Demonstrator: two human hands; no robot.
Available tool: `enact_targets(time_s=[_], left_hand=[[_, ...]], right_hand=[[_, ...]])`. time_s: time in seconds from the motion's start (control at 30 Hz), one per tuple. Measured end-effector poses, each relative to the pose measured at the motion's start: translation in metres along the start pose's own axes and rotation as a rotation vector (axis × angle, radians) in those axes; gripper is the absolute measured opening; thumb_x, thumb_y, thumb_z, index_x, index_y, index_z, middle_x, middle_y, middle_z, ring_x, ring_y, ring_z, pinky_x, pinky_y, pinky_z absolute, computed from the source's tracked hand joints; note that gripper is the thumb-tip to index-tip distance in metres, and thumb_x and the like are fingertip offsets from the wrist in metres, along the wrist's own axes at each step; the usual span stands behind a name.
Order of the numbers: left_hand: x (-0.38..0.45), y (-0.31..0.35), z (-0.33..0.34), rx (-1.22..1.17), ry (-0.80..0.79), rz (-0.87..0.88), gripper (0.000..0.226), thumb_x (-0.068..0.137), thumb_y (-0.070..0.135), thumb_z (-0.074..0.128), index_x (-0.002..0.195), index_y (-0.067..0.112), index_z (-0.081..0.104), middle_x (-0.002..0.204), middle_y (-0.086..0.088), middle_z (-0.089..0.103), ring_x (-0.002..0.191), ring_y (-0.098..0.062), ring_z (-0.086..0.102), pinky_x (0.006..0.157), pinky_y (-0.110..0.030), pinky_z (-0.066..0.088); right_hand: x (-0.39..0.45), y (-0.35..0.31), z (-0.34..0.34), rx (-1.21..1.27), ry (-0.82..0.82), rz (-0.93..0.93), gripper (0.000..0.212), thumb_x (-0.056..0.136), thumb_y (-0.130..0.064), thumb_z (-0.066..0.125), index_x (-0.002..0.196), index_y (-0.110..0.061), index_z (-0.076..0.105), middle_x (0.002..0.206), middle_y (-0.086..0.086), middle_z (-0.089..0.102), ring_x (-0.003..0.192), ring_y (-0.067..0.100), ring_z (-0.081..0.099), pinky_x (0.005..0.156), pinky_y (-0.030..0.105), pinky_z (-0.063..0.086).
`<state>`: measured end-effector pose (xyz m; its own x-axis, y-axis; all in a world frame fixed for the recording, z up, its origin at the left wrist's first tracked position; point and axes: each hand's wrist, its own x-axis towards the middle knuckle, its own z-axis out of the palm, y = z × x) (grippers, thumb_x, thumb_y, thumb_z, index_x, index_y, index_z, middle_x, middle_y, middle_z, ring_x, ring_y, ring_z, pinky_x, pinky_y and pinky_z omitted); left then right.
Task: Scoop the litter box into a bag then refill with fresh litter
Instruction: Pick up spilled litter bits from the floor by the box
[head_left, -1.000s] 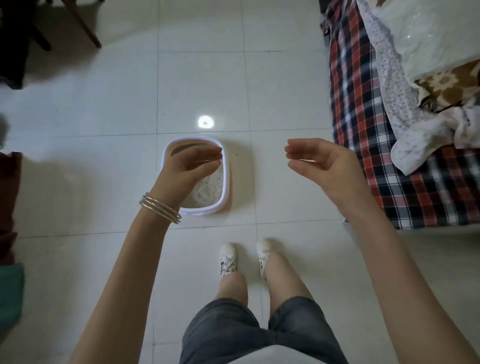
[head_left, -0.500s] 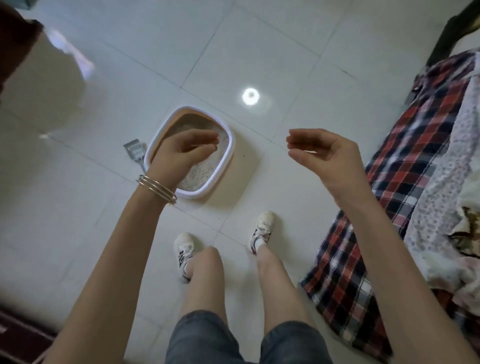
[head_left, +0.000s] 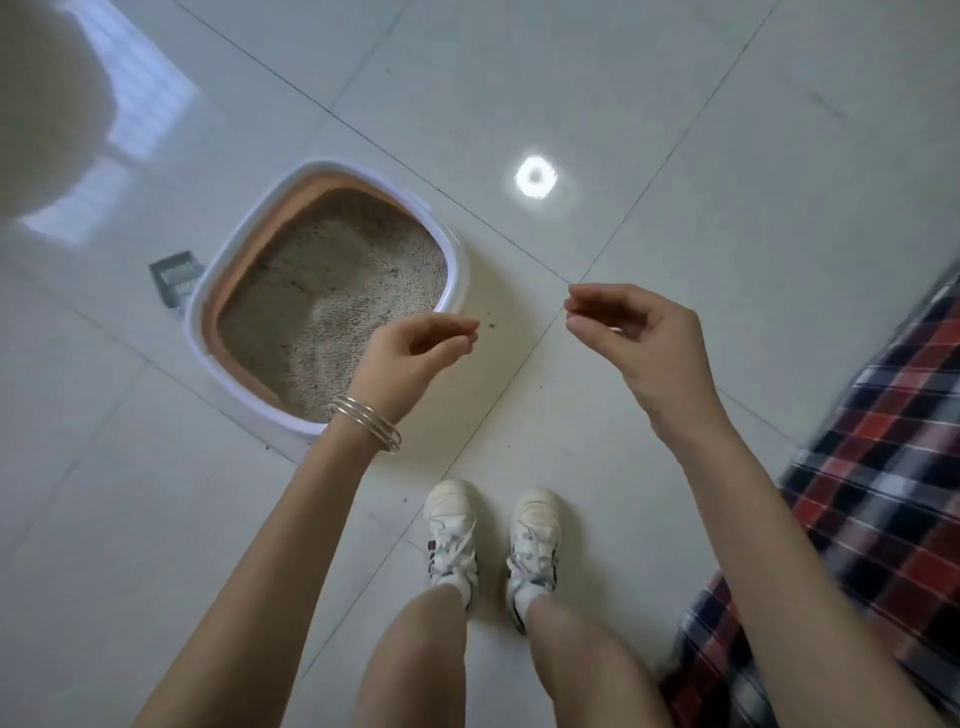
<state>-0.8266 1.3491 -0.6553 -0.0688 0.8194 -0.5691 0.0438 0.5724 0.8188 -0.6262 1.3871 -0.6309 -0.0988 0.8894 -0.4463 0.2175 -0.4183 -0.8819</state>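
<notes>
On the tiled floor (head_left: 675, 130) at ten o'clock from the feet, the litter box (head_left: 457, 260) runs its long axis from seven to one o'clock, while left hand (head_left: 410, 358) and right hand (head_left: 649, 343) hover apart, loosely curled, empty.

Both arms reach forward from the bottom of the view, bare to above the elbow. The left hand (head_left: 410, 358) hangs in the air with its wrist bent, fingers loosely curled, thumb and fingertips pointing right, holding nothing. Thin metal bangles (head_left: 366, 422) circle the left wrist. The right hand (head_left: 644, 338) is raised at about the same height, well apart from the left, fingers loosely curled toward the thumb and pointing left, also holding nothing. Below, two bare legs stand close together in white sneakers (head_left: 491, 540).
</notes>
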Motion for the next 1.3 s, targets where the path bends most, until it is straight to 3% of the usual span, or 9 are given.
enact_targets(time_s=[0.3,0.5,0.63,0.87,1.03,1.3], left_hand=[[0.165,-0.219,0.045,-0.015,-0.064,-0.035,0.02,0.082,0.0,0.061,0.087,0.018,0.067,0.084,0.004,0.068,0.075,0.005,0.063,0.073,-0.01,0.048],[0.218,-0.297,0.061,0.015,0.008,-0.027,0.02,0.083,0.004,0.062,0.085,0.023,0.068,0.085,0.005,0.069,0.083,-0.004,0.063,0.077,-0.015,0.049],[0.244,-0.323,0.061,-0.012,0.122,0.0,0.02,0.082,-0.003,0.059,0.085,0.015,0.065,0.087,-0.004,0.066,0.078,-0.001,0.059,0.071,-0.009,0.045],[0.259,-0.338,0.066,0.003,0.229,0.125,0.024,0.08,-0.005,0.061,0.085,0.018,0.064,0.081,0.008,0.064,0.067,0.008,0.056,0.067,-0.004,0.044],[0.263,-0.339,0.068,0.066,0.26,0.14,0.023,0.078,-0.003,0.064,0.094,0.014,0.065,0.082,0.004,0.063,0.068,0.008,0.058,0.066,-0.003,0.043],[0.288,-0.336,0.073,0.148,0.314,0.238,0.029,0.079,0.0,0.064,0.106,0.009,0.064,0.086,0.02,0.055,0.075,0.014,0.056,0.073,-0.002,0.043]], right_hand=[[0.145,0.229,0.045,-0.068,-0.026,-0.028,0.022,0.078,-0.006,0.072,0.093,-0.023,0.07,0.091,-0.005,0.072,0.088,0.006,0.068,0.086,0.02,0.051],[0.203,0.323,0.065,-0.069,-0.043,-0.057,0.026,0.078,-0.002,0.071,0.095,-0.021,0.068,0.089,-0.005,0.07,0.085,0.006,0.067,0.084,0.018,0.051],[0.222,0.361,0.071,-0.131,-0.06,-0.088,0.028,0.077,-0.001,0.071,0.097,-0.02,0.068,0.091,-0.005,0.071,0.085,0.006,0.068,0.084,0.017,0.05],[0.242,0.393,0.078,-0.355,0.079,-0.245,0.025,0.073,-0.011,0.077,0.098,-0.014,0.072,0.093,-0.002,0.068,0.081,0.002,0.062,0.075,0.008,0.044],[0.256,0.406,0.09,-0.641,0.085,-0.394,0.033,0.068,-0.024,0.079,0.099,-0.013,0.073,0.095,0.004,0.06,0.092,0.021,0.053,0.08,0.021,0.04],[0.264,0.411,0.095,-0.599,0.118,-0.504,0.016,0.07,-0.024,0.076,0.084,-0.016,0.075,0.08,0.001,0.061,0.081,0.016,0.052,0.072,0.026,0.042]])
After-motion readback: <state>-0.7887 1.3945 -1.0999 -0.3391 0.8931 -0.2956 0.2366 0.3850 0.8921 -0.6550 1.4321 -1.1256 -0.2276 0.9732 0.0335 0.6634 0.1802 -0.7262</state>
